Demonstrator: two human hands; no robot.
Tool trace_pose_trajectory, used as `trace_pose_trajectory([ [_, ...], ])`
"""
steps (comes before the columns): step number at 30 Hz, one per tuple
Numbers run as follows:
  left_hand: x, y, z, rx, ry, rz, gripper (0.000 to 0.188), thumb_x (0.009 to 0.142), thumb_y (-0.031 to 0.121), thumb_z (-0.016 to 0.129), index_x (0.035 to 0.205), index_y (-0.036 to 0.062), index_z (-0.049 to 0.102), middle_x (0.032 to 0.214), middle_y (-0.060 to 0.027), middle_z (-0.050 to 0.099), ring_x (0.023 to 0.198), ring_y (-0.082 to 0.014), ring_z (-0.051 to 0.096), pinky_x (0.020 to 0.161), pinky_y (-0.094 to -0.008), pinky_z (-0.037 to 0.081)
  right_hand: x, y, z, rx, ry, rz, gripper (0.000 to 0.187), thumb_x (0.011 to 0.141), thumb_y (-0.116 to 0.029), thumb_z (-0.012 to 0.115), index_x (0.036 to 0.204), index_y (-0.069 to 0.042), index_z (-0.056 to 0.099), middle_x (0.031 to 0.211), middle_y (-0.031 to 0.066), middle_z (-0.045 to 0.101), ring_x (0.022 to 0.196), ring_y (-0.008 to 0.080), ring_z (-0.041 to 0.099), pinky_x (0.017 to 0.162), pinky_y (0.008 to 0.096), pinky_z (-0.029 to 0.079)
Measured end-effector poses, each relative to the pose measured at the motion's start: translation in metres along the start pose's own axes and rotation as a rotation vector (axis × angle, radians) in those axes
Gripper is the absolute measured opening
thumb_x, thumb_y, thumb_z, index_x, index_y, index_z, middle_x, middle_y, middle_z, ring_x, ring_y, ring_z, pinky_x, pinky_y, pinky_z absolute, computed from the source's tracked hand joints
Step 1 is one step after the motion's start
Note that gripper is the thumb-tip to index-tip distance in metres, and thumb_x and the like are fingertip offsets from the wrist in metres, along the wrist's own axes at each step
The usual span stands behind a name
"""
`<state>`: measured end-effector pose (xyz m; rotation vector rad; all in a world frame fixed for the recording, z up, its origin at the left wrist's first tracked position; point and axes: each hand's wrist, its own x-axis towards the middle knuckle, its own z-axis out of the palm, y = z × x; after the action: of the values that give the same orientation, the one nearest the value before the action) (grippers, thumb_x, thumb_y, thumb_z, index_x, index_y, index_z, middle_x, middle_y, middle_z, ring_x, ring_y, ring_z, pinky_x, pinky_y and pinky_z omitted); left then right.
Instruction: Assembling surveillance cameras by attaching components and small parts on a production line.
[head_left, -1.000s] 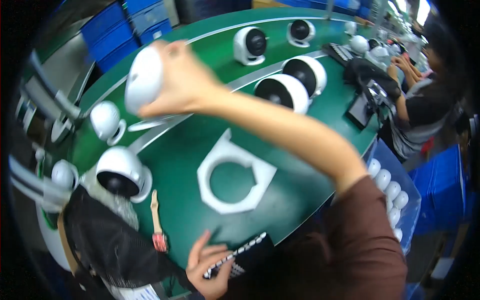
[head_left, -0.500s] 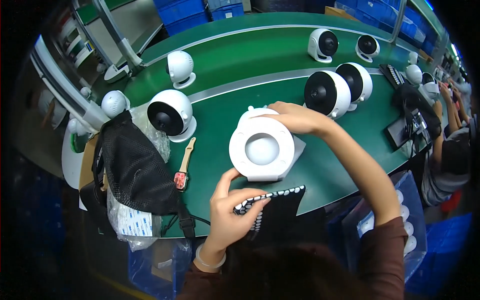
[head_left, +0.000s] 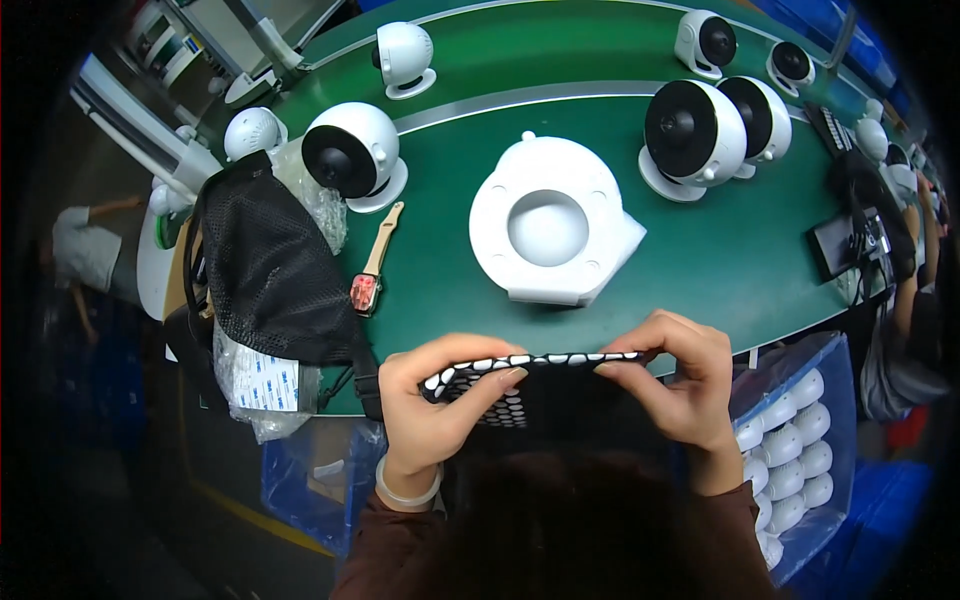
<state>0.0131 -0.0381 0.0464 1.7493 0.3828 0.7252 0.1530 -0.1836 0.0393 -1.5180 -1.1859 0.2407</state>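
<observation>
Fingers [head_left: 478,348] clamped on a dotted sheet [head_left: 545,360]

Our left hand [head_left: 425,410] and right hand [head_left: 692,385] pinch its edge under thumbs, the sheet stretched between them; the white device [head_left: 548,228] sits beyond, apart, on the desk [head_left: 430,270].

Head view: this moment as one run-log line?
left hand: pinching white-spotted black sheet | right hand: pinching sheet's right end | white device: unheld on white fixture | wristwatch: on green table, left of device

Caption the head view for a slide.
Left hand and right hand pinch a spotted sheet near a round white device.
</observation>
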Motion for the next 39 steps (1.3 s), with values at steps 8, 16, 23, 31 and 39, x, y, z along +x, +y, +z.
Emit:
trace_pose_trajectory([
  [8,-0.005,-0.006,0.008,0.104,-0.109,0.143,0.008,0.065,-0.006,0.065,0.072,-0.0032,0.060,0.061,-0.0054,0.061,0.053,-0.0082,0.057,0.049,-0.0170,0.041,0.002,-0.010,-0.004,-0.100,0.136,0.030,0.016,0.068,-0.005,0.067,0.080,0.000,0.060,0.071,0.0087,0.060,0.059,0.0138,0.056,0.054,0.0224,0.044],
  [16,-0.001,-0.004,0.015,0.036,-0.162,0.039,0.008,0.069,-0.002,0.063,0.076,-0.0028,0.060,0.062,-0.0046,0.061,0.052,-0.0069,0.055,0.047,-0.0178,0.040,-0.010,-0.008,-0.002,-0.117,0.056,-0.008,0.018,0.058,0.000,0.070,0.074,0.001,0.061,0.067,0.0072,0.060,0.060,0.0143,0.055,0.054,0.0220,0.040],
  [23,-0.005,-0.005,0.017,0.152,-0.097,0.114,0.012,0.065,-0.007,0.062,0.077,-0.0029,0.062,0.064,-0.0055,0.062,0.055,-0.0070,0.057,0.050,-0.0170,0.041,-0.010,-0.008,-0.012,0.002,0.051,0.187,0.024,0.065,-0.005,0.069,0.087,-0.004,0.060,0.071,0.0040,0.060,0.066,0.0139,0.058,0.054,0.0222,0.043],
  [31,-0.005,-0.006,0.016,0.158,-0.076,0.104,0.009,0.065,-0.005,0.064,0.073,-0.0030,0.060,0.059,-0.0038,0.060,0.051,-0.0044,0.052,0.046,-0.0161,0.037,-0.015,-0.001,-0.004,-0.182,-0.010,-0.009,0.021,0.059,-0.002,0.069,0.079,-0.001,0.063,0.075,0.0078,0.061,0.064,0.0187,0.057,0.057,0.0242,0.043],
  [39,-0.003,-0.005,0.016,0.208,-0.082,0.142,0.007,0.066,-0.004,0.064,0.072,-0.0018,0.060,0.057,-0.0037,0.059,0.047,-0.0062,0.054,0.044,-0.0179,0.038,0.002,-0.016,0.004,-0.331,0.108,-0.236,0.027,0.053,-0.002,0.072,0.079,-0.007,0.063,0.073,0.0042,0.058,0.069,0.0218,0.054,0.063,0.0298,0.045],
])
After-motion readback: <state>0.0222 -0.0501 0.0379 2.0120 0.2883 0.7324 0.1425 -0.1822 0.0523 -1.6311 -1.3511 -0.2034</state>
